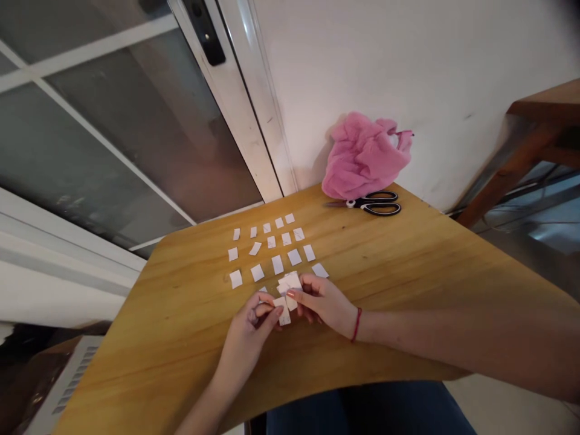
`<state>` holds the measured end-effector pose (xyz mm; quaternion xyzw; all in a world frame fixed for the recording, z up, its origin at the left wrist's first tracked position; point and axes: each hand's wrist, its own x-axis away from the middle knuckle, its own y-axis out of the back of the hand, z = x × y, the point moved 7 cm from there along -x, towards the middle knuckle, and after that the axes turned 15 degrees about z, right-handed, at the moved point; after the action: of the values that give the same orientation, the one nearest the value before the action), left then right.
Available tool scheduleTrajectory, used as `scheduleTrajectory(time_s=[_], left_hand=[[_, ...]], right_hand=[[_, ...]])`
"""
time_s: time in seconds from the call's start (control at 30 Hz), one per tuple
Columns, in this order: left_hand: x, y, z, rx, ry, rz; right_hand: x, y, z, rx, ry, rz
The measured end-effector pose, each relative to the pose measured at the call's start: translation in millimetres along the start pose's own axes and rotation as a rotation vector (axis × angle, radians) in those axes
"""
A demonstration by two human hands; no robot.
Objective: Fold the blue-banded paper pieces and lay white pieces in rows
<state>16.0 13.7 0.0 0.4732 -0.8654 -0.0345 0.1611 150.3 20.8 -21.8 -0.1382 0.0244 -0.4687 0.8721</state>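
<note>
My left hand [254,323] pinches a small white paper piece [283,312] between thumb and fingers. Close beside it, my right hand [324,299] grips several overlapping white paper pieces [290,285], with faint lines on them. Both hands hover just above the near half of the wooden table [181,338]. Beyond them, small paper pieces [277,264] lie spread in rough rows. One piece [319,270] rests just past my right hand, and another [263,290] is partly hidden behind my left fingers.
Black-handled scissors [380,203] lie at the table's back edge, next to a bunched pink plush cloth [367,154]. Behind stand a white wall [430,72] and a framed glass door [149,115]. Another wooden table [548,99] is at the right.
</note>
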Motion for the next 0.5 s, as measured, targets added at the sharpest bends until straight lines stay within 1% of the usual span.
scheduleTrajectory(time_s=[0.07, 0.17, 0.2, 0.23, 0.27, 0.3, 0.33, 0.37, 0.4, 0.47, 0.5], left_hand=[[7.6, 12.0, 1.7, -0.043, 0.018, -0.041], [19.5, 45.0, 10.0, -0.167, 0.1, -0.172], [21.9, 56.2, 13.3, -0.242, 0.117, -0.205], [24.1, 68.0, 15.1, -0.338, 0.111, -0.265], [26.4, 79.5, 16.3, -0.46, 0.104, -0.345], [26.2, 86.6, 18.5, -0.592, 0.108, -0.379], [24.4, 91.1, 21.5, -0.695, 0.118, -0.389], [23.6, 95.6, 23.6, -0.764, 0.133, -0.426], [24.5, 100.2, 22.5, -0.812, 0.143, -0.504], [28.9, 103.2, 11.0, -0.812, 0.107, -0.683], [28.8, 99.4, 3.5, -0.76, 0.07, -0.714]], right_hand=[[0.0, 0.7, 0.3, 0.007, 0.003, -0.011], [-0.9, 0.9, -0.8, -0.016, 0.021, -0.018], [-1.2, 0.8, -1.2, -0.028, 0.033, -0.017], [-1.5, 0.9, -1.5, -0.037, 0.046, -0.016], [-1.8, 1.0, -1.7, -0.043, 0.058, -0.014], [-1.9, 1.0, -2.1, -0.045, 0.067, -0.012], [-2.0, 1.1, -2.6, -0.046, 0.071, -0.008], [-1.9, 1.2, -3.0, -0.048, 0.073, -0.004], [-1.9, 1.2, -3.4, -0.051, 0.074, 0.0], [-1.7, 1.0, -3.9, -0.061, 0.072, 0.01], [-1.7, 0.8, -3.9, -0.066, 0.071, 0.013]])
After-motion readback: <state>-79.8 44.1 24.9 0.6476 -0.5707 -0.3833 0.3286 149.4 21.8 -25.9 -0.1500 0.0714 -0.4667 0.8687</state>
